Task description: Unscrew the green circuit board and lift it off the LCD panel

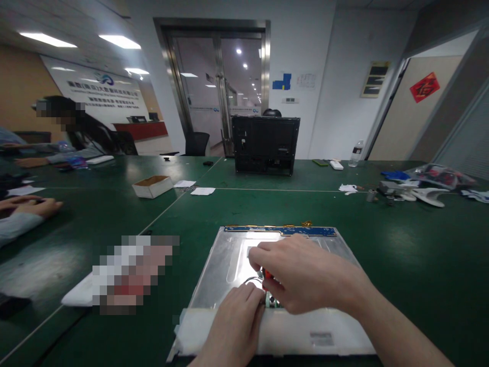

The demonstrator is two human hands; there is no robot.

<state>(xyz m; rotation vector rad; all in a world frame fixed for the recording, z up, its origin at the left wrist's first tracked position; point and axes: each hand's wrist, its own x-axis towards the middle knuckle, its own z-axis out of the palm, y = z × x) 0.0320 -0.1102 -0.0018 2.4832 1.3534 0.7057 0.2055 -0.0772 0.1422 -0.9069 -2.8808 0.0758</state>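
Observation:
A flat metal-backed panel (229, 255) lies on the green table in front of me, with a blue circuit strip (280, 230) along its far edge and a white edge nearest me. My right hand (301, 272) hovers over the panel's middle, fingers closed around a small tool with a red-orange handle (268, 274). My left hand (235, 318) rests on the panel's near edge, fingertips pressing beside the tool tip and thin wires (252, 279).
A black monitor housing (265, 144) stands at the table's far side. A small open box (153, 186), paper scraps and a water bottle (356, 153) lie beyond. Loose parts (424, 191) sit at right. Other people's arms (23, 211) rest at left.

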